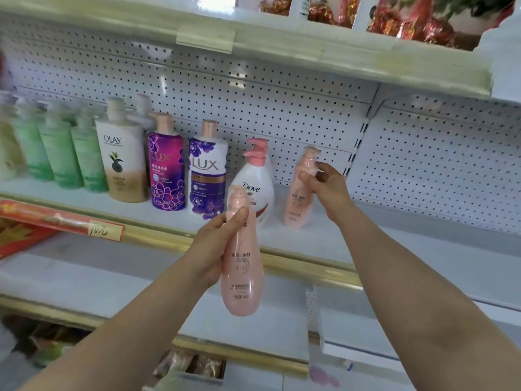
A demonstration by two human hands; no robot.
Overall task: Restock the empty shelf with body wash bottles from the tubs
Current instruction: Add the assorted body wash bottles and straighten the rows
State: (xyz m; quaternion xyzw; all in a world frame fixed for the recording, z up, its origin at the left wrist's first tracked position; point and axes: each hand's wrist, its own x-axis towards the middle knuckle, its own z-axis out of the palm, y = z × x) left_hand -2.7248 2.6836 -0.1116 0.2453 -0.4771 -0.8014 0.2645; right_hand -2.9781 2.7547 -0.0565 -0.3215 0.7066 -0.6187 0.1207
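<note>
— while the left hand is curling its fingers and thumb round the upper body of a tall translucent pink plastic body wash bottle, where is that bottle sitting?
— it is hanging in the air in front of the gold-trimmed white shelf, apart from the board. its long axis is running almost vertical, with the cap pointing up and the rounded base pointing down.
— and what is the right hand doing?
— it is pinching the wrapped pump top of a second pink bottle between thumb and fingertips. that one is standing on the shelf board, just right of a white dove pump bottle with a pink top. it is leaning a little, its top tipping to the right.
— what is standing further left?
— a white and purple lux bottle, a magenta and purple lux bottle, a white and tan olay bottle, then blurred green bottles. all are standing upright, caps up, in front of the white pegboard back.
</note>
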